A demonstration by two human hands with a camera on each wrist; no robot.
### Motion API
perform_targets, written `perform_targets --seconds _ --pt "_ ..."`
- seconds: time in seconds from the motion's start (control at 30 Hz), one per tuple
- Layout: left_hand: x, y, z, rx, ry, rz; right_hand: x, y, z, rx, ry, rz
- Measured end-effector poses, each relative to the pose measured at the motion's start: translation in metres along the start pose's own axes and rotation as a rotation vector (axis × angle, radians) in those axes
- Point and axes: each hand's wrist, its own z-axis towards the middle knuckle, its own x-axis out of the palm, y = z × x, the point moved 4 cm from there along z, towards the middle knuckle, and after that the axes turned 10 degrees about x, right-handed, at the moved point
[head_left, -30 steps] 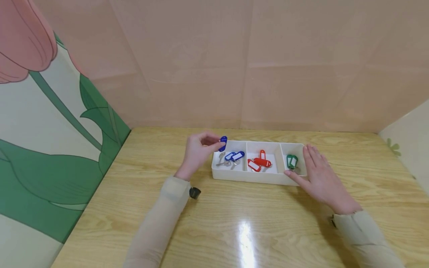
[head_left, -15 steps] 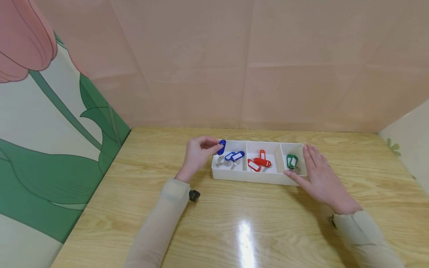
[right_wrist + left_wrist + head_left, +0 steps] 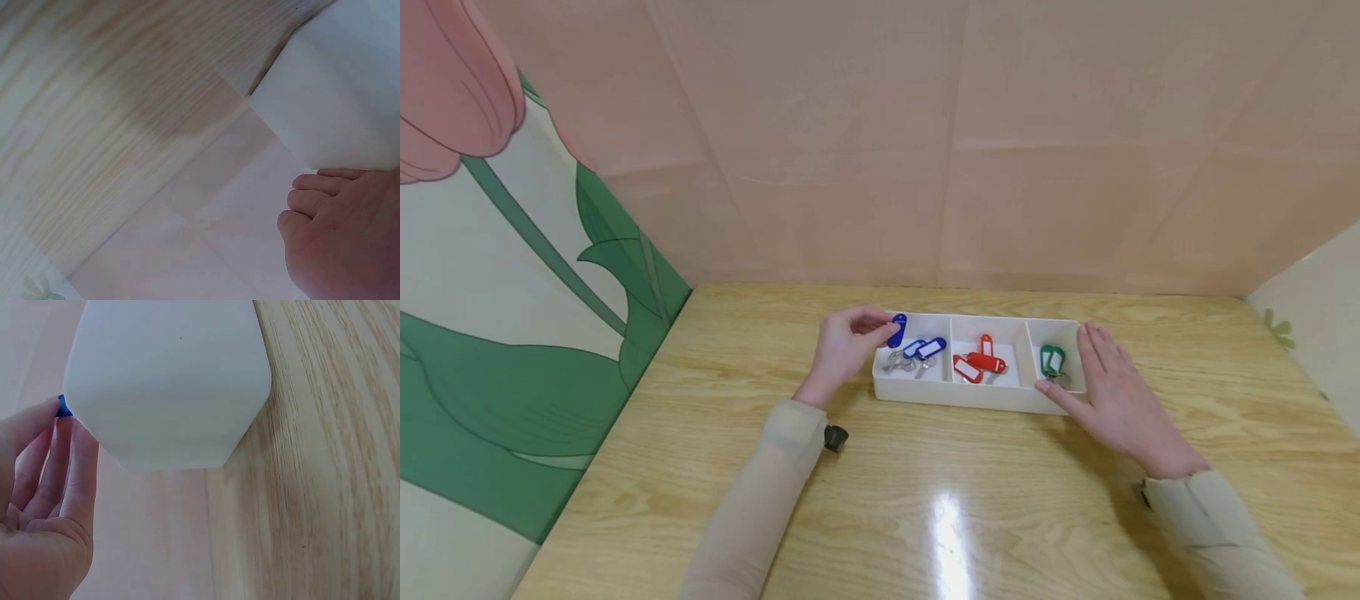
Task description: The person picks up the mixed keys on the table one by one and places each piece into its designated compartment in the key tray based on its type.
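Note:
A white three-compartment tray (image 3: 962, 397) sits on the table. Above its left compartment, my left hand (image 3: 841, 348) pinches a blue key tag (image 3: 897, 332) between thumb and fingers. In the left wrist view only a sliver of this blue tag (image 3: 64, 406) shows past the tray's end wall (image 3: 169, 394). Below it in that compartment lie blue key tags (image 3: 932, 348) with metal keys (image 3: 898, 364). Several red key tags (image 3: 987, 362) occupy the middle, and green key tags (image 3: 1052, 360) the right compartment. My right hand (image 3: 1123, 404) rests against the tray's right end, fingers extended, thumb at the front rim.
The wood-grain table (image 3: 865, 517) runs back to a pinkish covered wall (image 3: 947, 167). A flower-patterned panel (image 3: 512, 400) borders it on the left, a pale panel (image 3: 1315, 308) on the right.
My left hand has lowered slightly with the blue key tag toward the left compartment, then held nearly still. The right hand and the tray keep their places.

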Motion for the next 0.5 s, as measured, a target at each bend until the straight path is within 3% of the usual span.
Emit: perform_targets --seconds 0.23,0.5 --pt "-0.0002 0.0021 0.0021 -0.012 0.009 0.055 -0.0008 0.0011 -0.0002 0.006 0.006 0.005" --pt "-0.002 0.008 0.0001 0.012 -0.011 0.02 -0.0011 0.0012 -0.0007 0.008 0.006 0.004"
